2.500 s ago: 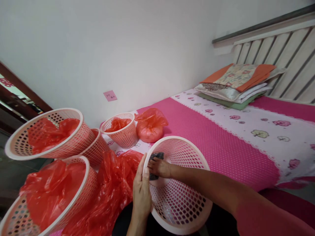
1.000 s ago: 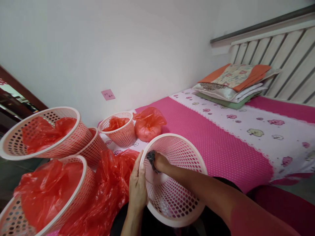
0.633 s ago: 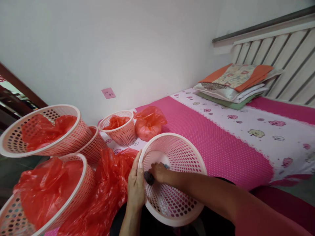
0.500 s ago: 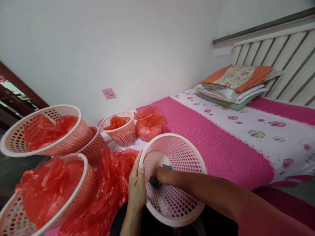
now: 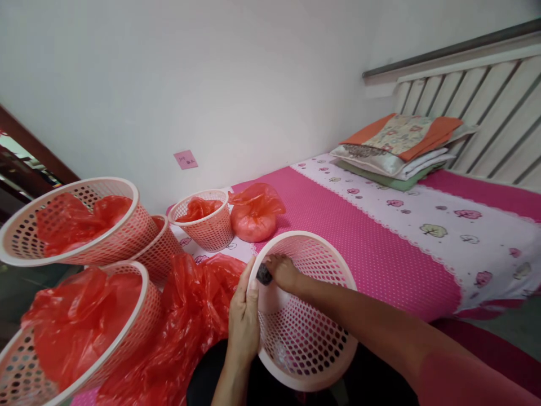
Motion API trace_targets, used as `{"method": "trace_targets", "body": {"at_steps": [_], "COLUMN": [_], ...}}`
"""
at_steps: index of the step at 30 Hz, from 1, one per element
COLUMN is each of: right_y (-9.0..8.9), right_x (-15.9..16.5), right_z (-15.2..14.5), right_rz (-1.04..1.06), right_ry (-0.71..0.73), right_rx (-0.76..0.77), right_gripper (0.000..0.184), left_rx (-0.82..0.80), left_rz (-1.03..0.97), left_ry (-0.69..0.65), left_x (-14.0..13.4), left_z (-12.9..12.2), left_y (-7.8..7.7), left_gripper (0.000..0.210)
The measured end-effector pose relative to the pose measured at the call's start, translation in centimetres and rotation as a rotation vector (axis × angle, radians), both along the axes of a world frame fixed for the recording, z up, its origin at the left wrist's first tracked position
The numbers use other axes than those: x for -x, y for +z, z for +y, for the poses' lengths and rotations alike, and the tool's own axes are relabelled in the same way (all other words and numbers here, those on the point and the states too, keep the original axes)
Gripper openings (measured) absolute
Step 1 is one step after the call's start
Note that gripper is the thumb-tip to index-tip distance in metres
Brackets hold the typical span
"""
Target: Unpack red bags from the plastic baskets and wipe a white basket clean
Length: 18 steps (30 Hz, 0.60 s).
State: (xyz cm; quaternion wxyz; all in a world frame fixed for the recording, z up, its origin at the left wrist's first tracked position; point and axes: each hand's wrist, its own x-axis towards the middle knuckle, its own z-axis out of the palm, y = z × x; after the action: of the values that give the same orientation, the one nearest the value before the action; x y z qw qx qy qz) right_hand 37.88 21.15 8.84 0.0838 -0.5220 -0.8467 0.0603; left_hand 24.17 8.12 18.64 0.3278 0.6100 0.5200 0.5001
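Observation:
A pink plastic mesh basket [image 5: 313, 321] is tipped so its white-rimmed mouth faces me, above my dark-clothed lap. My left hand [image 5: 245, 318] is closed on its left rim, thumb lying along the edge. Deep inside, my right hand [image 5: 283, 272] presses a dark crumpled cloth [image 5: 264, 274] against the upper left inner wall. Its fingers are curled round the cloth and partly hidden. Just left of the basket lies a heap of red plastic bags [image 5: 198, 299].
More pink baskets [image 5: 146, 307] with red bags stand at left, one large basket [image 5: 135, 197] resting on another. A knotted red bag [image 5: 256, 217] sits beside a small basket [image 5: 220, 231]. Folded bedding [image 5: 397, 149] lies on the pink bed [image 5: 350, 237] near the radiator [image 5: 469, 107].
My right hand has moved the dark cloth from the bottom area up along the basket's left inner wall. The basket and my left hand have shifted slightly right.

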Motion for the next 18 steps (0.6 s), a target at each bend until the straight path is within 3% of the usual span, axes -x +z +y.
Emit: {"method": "trace_targets", "body": {"at_steps": [8,13,18], "right_y": [-3.9,-5.2,-6.5], "right_x": [1.6,2.2,2.7], "right_z": [-1.7,-2.2,-3.4], "right_rz": [0.066,0.115,0.276], "right_ry": [0.026,0.008,-0.013], "right_rx": [0.101,0.286,0.494], "right_gripper": [0.034,0.024,0.034], "left_rx": [-0.007,-0.013,-0.011], "left_rz": [-0.031,-0.046,-0.013], "left_ry": [0.019,0.020,0.026], "left_x": [1.3,1.4,1.1], "left_z": [1.1,1.4,0.8], "left_y": [-0.2,-0.4,-0.5], "left_gripper": [0.059,0.058,0.059]}}
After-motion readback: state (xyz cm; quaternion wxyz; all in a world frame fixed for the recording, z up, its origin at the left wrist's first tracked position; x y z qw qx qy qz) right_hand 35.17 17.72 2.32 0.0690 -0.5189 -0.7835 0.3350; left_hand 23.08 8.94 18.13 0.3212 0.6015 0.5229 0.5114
